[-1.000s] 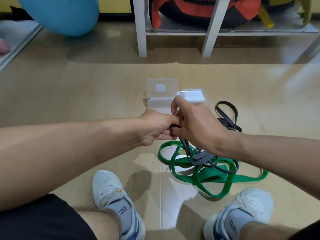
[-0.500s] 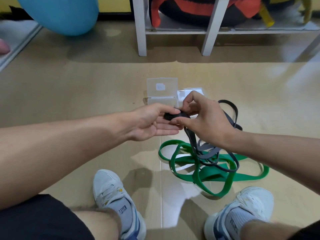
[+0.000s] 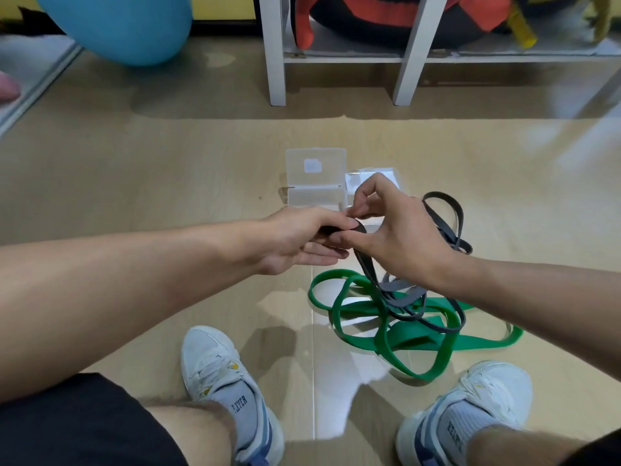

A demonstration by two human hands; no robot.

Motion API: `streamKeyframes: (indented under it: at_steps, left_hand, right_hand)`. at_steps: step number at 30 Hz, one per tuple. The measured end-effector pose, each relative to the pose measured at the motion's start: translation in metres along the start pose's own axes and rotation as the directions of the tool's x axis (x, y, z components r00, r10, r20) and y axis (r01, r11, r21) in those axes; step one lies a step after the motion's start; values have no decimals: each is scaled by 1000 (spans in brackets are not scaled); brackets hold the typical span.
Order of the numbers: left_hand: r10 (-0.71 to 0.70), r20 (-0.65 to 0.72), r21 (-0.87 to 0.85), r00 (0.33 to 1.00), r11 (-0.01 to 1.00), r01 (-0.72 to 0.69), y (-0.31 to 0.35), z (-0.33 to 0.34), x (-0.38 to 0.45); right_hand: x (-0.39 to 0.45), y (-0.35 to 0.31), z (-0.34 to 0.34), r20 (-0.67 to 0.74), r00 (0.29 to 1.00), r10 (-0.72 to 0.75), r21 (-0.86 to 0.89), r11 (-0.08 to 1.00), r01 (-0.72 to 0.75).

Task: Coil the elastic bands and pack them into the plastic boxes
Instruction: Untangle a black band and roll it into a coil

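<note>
grey band (image 3: 443,216): 1 | green band (image 3: 416,338): 1 | plastic boxes (image 3: 316,169): 2 | shoes (image 3: 215,361): 2

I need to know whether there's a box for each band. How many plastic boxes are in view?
2. One clear plastic box lies open on the floor beyond the left hand. A second box sits beside it, partly hidden behind the right hand. More could be hidden.

A home exercise room or small gym is being suggested by a blue exercise ball (image 3: 124,25), a white shelf (image 3: 342,57) of gear, and wood-look flooring (image 3: 134,169).
</note>
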State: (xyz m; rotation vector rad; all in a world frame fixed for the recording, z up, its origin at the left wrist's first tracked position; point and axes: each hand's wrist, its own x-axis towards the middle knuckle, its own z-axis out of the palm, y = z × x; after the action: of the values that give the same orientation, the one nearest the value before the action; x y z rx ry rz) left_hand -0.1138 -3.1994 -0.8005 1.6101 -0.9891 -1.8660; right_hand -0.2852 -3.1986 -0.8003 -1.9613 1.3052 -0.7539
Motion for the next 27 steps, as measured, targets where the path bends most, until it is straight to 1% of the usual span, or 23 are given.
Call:
streamKeyframes:
  at_steps: [4,7,9,11,14,15,17,20,22,24,27]
  left_hand:
    - [-1,104,-65,995,998,8,0,-4,-3]
    - [-12,196,-37,981,999,20,1,-7,-7]
    - [-16,213,-10,977,1000,19,1,-9,-7]
    - [-30,192,39,981,999,23,0,-9,-5]
    - [-44,100,192,994,981,24,-3,-9,-4]
    - [-28,56,243,998,970,14,-4,-8,-4]
    - [30,-21,289,999,957,-23,-5,-5,-3]
    - [75,-58,298,995,953,-55,-7,0,-2]
    - [75,-63,259,995,964,-56,-8,1,-1]
    - [75,-47,202,996,977,-64,-8,0,0]
    - [94,-1,125,996,988,-93,-5,1,0]
  right_hand:
    - [-3,5,-1,24,999,46,130,990,-49]
    - [-3,3,-1,-12,998,65,124,990,-63]
    - [-2,0,-1,-3,997,76,116,990,-75]
    - [-2,0,-1,6,996,92,85,992,-92]
    - [-1,3,-1,-7,995,96,-46,994,-97]
    - [-1,3,-1,-11,996,92,-88,992,-93]
    - [0,4,-2,-20,997,72,-151,986,-75]
    - [1,3,-1,-16,1000,17,-188,982,-20]
    - [-1,3,1,-3,1000,-7,-169,986,7]
    - [-3,3,2,-6,1000,-17,-130,991,17]
    - [-6,4,1,-22,1000,-17,-4,1000,17]
